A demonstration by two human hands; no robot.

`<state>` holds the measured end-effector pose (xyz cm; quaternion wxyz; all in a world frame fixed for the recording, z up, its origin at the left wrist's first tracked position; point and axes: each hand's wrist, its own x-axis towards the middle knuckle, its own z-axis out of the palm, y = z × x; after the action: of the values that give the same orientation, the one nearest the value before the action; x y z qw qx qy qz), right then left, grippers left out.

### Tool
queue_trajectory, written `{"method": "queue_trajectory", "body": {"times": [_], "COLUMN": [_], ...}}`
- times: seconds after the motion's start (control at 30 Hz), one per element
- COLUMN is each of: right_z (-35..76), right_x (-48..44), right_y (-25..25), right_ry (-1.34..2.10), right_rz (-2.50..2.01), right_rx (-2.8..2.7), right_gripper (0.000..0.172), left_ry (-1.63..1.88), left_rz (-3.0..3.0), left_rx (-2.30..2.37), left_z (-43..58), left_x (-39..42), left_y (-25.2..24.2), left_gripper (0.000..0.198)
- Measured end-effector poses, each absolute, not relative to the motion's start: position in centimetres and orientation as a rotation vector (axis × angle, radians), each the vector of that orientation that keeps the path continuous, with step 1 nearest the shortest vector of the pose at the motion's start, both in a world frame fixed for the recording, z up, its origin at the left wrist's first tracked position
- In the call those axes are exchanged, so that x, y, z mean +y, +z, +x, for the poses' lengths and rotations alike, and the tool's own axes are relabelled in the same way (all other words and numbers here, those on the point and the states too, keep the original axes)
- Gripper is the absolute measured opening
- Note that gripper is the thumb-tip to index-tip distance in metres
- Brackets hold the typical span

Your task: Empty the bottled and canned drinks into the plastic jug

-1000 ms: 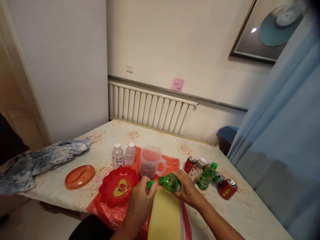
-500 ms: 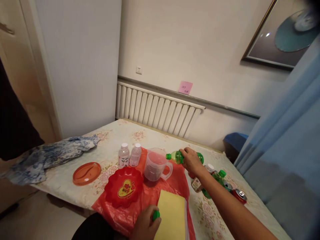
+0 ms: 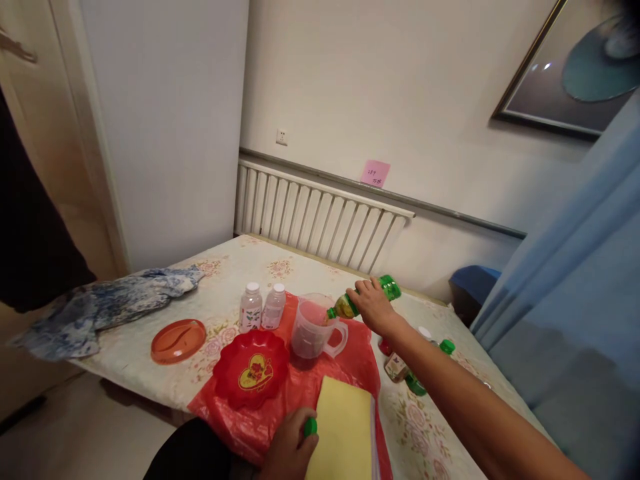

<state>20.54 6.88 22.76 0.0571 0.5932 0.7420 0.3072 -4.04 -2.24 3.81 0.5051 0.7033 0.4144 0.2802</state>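
Observation:
My right hand [image 3: 374,308] grips a green plastic bottle [image 3: 346,305], tilted with its open mouth down at the rim of a clear measuring jug [image 3: 313,328]. The jug stands on a red plastic bag [image 3: 350,360]. My left hand [image 3: 290,448] rests near the table's front edge, closed on the bottle's green cap [image 3: 311,427], beside a yellow pad [image 3: 343,430].
A red scalloped dish [image 3: 250,369], two small white-capped bottles [image 3: 262,307] and an orange lid [image 3: 178,341] sit left of the jug. More small bottles [image 3: 410,370] lie under my right forearm. A blue patterned cloth [image 3: 100,308] lies at the table's left end. A radiator [image 3: 320,223] lines the wall.
My right hand has carried the open bottle from in front of me up to the jug and tipped its mouth down. My left hand has drawn back to the front edge with the cap.

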Motion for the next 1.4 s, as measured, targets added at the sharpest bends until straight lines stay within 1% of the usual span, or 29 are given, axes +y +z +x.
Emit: {"method": "queue_trajectory", "body": {"times": [0.13, 0.27, 0.57, 1.0, 1.13, 1.27, 1.4], "right_z": [19.4, 18.6, 18.2, 17.6, 18.3, 19.8, 21.2], "right_x": [7.0, 7.1, 7.5, 7.4, 7.2, 6.8, 5.6], "right_y": [23.8, 24.3, 24.3, 24.3, 23.9, 22.5, 20.6], "right_ry": [0.924, 0.956, 0.983, 0.972, 0.84, 0.656, 0.536], "right_rz": [1.724, 1.644, 1.582, 1.559, 1.741, 2.041, 2.196], "right_rx": [2.262, 2.25, 2.292, 2.292, 2.293, 2.305, 2.288], "right_gripper": [0.028, 0.025, 0.027, 0.025, 0.026, 0.035, 0.043], "left_ry": [0.677, 0.68, 0.67, 0.683, 0.772, 0.861, 0.94], "left_rz": [1.685, 1.672, 1.64, 1.6, 1.604, 1.6, 1.55], "left_rx": [1.01, 1.01, 1.011, 0.987, 0.981, 0.997, 1.01], "left_z": [-4.1, -4.1, -3.9, -4.2, -4.2, -4.3, -3.9], "left_x": [-2.2, -2.2, -2.1, -2.1, -1.4, -0.4, 0.9], "left_y": [3.8, 3.5, 3.0, 4.7, 4.7, 5.4, 7.6], "left_gripper": [0.03, 0.03, 0.035, 0.031, 0.03, 0.032, 0.036]}}
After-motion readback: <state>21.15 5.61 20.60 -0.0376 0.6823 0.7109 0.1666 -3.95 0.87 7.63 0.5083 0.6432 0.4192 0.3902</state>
